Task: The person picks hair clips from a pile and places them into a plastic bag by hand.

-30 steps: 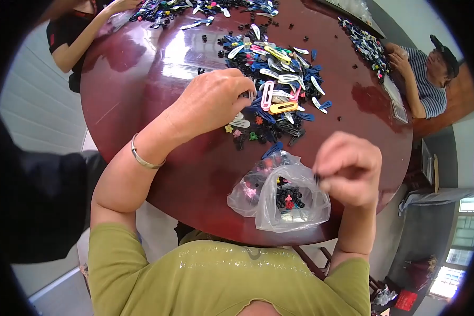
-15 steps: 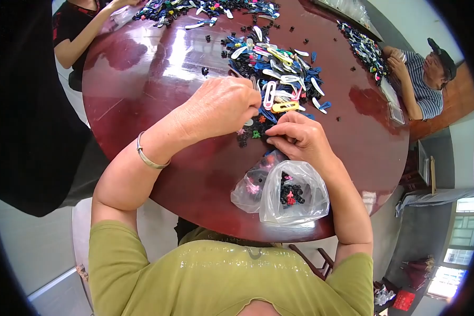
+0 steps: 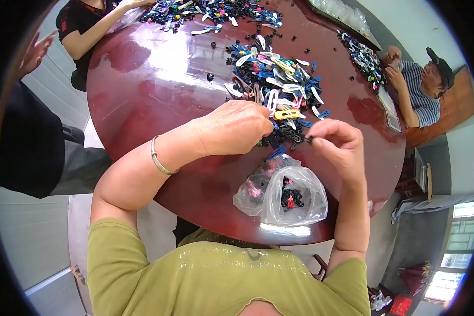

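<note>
A heap of snap hair clips and small claw clips point(image 3: 284, 79) lies on the table before me. At its near edge my left hand point(image 3: 242, 126), wearing a bangle, is closed with the fingertips down; anything in them is hidden. A yellow snap clip point(image 3: 287, 114) is just right of those fingers. To the right of the heap, my right hand point(image 3: 342, 142) pinches a small black claw clip point(image 3: 309, 139) between thumb and finger, raised over the table. Nearer me stands an open clear plastic bag point(image 3: 313, 213) with black and red claw clips point(image 3: 291, 200) inside.
More clip heaps point(image 3: 210, 13) lie at the far side and at the right point(image 3: 361, 58) of the round red table point(image 3: 137, 100). A person in a striped shirt point(image 3: 424, 87) sits at the right; another in black point(image 3: 84, 29) is at the far left. A third person's hand point(image 3: 37, 52) shows at left.
My right hand has moved right and up from the heap's edge, with a small black claw clip in its pinch. My left hand has shifted right and slightly nearer me. A person has turned at left.
</note>
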Available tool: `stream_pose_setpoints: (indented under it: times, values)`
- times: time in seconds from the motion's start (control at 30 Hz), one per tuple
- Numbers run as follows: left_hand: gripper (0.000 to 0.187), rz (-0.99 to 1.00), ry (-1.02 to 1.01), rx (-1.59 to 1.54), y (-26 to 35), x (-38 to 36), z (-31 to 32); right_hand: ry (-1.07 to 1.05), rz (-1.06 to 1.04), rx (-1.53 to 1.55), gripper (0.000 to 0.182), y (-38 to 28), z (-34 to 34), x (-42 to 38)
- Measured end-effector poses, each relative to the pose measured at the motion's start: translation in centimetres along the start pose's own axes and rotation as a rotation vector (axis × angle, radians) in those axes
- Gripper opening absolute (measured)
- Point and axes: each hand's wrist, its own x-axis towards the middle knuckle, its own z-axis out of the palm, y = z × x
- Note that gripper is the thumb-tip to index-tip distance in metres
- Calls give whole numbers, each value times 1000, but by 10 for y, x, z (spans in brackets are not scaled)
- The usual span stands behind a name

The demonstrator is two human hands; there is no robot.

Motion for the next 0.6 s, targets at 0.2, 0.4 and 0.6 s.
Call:
stream_pose_setpoints:
  times: [0.2,0.4,0.6]
  values:
    - [4,-85,112,-17,-11,-1,-16,-337,-270,-129,19,-31,1,-19]
    - [6,-261,-206,-35,-1,-2,-33,-55,-255,-379,12,-3,15,-5]
    - [8,-268,-221,-181,-3,-1,-28,-179,-348,-581,20,43,27,19]
